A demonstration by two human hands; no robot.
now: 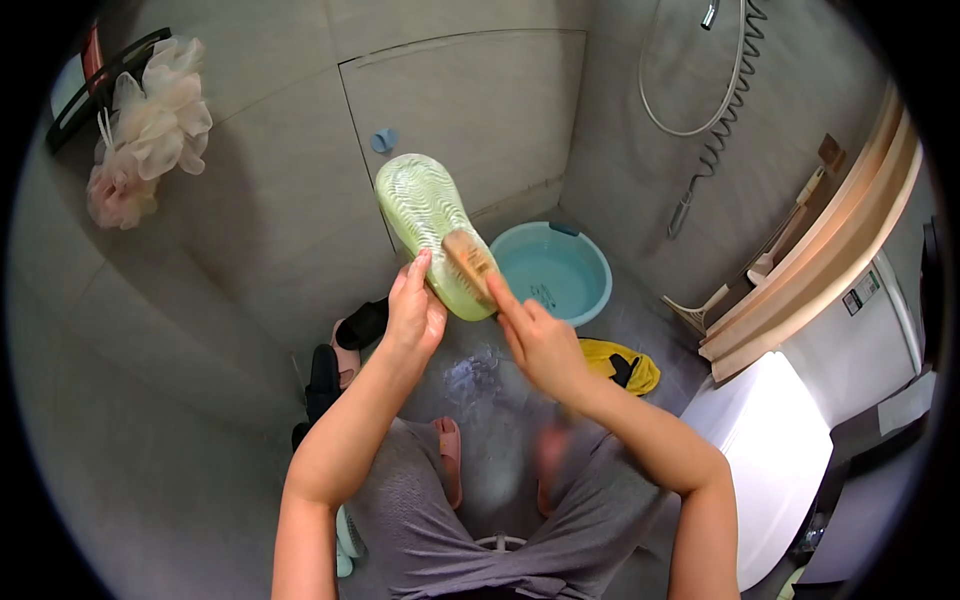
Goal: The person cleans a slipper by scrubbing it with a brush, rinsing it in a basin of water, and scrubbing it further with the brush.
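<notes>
Bare arms point(352, 432), then lt-grn slipper point(424, 218), approx. oval, wavy-ridged & whitish-streaked.

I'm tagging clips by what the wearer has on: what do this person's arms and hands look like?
The left hand and right hand are bare, without gloves. No watch or bracelet shows at either wrist, and no sleeve appears on the visible part of either arm. I see no clear markings; nail details are too small to judge.
</notes>
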